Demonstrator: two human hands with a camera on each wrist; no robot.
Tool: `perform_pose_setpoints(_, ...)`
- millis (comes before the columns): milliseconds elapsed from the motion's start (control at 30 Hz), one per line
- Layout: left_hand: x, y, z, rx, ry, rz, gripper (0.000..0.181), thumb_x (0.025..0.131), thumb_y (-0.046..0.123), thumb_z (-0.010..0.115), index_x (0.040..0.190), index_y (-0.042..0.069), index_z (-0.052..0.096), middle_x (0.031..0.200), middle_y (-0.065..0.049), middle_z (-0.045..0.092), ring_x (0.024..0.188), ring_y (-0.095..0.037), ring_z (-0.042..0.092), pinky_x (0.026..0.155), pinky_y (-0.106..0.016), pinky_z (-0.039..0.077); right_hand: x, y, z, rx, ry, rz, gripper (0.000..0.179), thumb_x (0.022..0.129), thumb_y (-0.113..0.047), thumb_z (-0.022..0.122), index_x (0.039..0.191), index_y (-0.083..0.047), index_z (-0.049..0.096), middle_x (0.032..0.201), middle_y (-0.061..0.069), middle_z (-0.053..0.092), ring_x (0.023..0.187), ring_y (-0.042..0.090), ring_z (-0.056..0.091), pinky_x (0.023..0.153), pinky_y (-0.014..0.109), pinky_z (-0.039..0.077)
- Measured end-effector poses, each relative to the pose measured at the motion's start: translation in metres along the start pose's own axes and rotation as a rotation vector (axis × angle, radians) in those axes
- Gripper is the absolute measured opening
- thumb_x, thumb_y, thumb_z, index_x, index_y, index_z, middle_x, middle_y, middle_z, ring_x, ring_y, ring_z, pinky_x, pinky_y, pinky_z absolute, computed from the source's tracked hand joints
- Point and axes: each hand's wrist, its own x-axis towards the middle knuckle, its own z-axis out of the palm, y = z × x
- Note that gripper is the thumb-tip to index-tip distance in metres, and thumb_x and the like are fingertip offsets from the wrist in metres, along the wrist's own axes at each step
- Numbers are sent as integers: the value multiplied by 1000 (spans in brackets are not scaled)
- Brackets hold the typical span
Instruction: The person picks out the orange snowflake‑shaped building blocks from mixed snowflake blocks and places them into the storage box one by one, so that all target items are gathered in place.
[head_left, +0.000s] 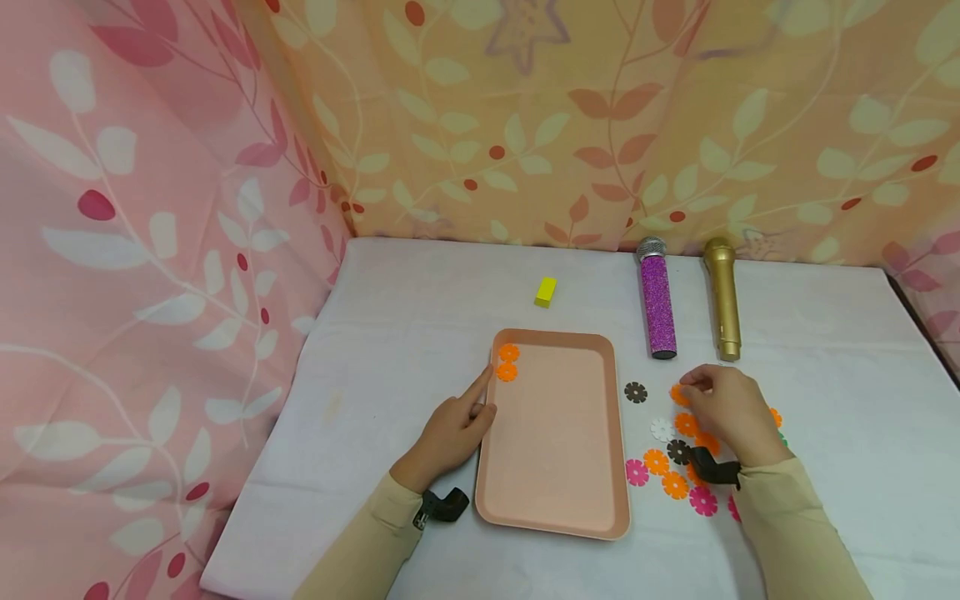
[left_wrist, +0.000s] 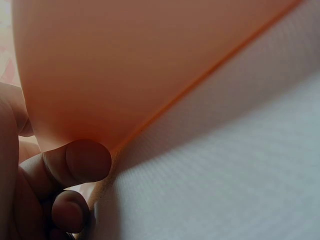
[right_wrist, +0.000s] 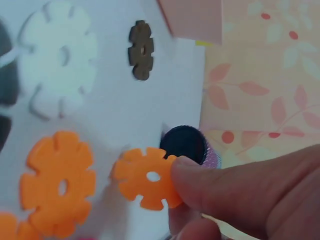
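Observation:
An orange flower-shaped disc with notched edges is pinched between the thumb and fingers of my right hand, just above the pile on the right. Around that hand lie several more notched discs: orange, pink, black and white. My left hand touches the left rim of a peach tray, index finger extended and thumb against the edge. In the left wrist view, its other fingers are bent beside the tray wall. Two orange discs lie inside the tray's upper left corner.
A yellow block sits behind the tray. Purple glittery and gold microphones lie at the back right. White cloth covers the table, and patterned curtains hang behind and at the left.

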Motion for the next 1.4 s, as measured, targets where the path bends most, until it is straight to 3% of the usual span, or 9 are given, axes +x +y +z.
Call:
perform_pose_setpoints(133, 0, -1, 0, 3, 1, -2, 62, 108, 21, 53, 167, 19, 32, 53, 15, 33, 46, 1, 19, 49, -23, 17, 1, -8, -1, -6, 23, -37, 25, 102, -17, 62, 112, 5, 71, 109, 30, 67, 71, 25, 56, 59, 34, 47)
perform_pose_setpoints(367, 0, -1, 0, 8, -4, -7, 63, 109, 21, 52, 167, 20, 31, 53, 15, 34, 46, 1, 20, 48, -23, 18, 6, -24, -3, 17, 61, -113, 25, 101, -18, 66, 107, 5, 72, 96, 19, 71, 71, 25, 55, 60, 34, 47)
perform_pose_setpoints(900, 1, 1, -1, 11, -6, -12, 62, 109, 22, 52, 167, 19, 32, 53, 15, 34, 45, 0, 20, 48, -23, 18, 17, -79, 3, 83, 68, -162, 22, 102, -17, 64, 104, 3, 72, 93, 16, 71, 73, 25, 57, 63, 34, 47)
perform_pose_setpoints(1200, 2, -1, -1, 15, -7, -7, 62, 108, 22, 52, 167, 18, 32, 53, 15, 33, 45, 1, 20, 48, -23, 18, 27, -105, 20, 149, 29, -179, 20, 101, -16, 64, 105, 2, 71, 91, 16, 70, 60, 20, 55, 53, 33, 50)
perform_pose_setpoints(1400, 1, -1, -1, 15, -4, -13, 62, 108, 22, 52, 167, 18, 32, 53, 14, 34, 46, 0, 20, 48, -23, 18, 35, -118, 41, 145, 10, -199, 18, 99, -16, 66, 102, 1, 72, 93, 13, 71, 77, 24, 59, 66, 33, 48)
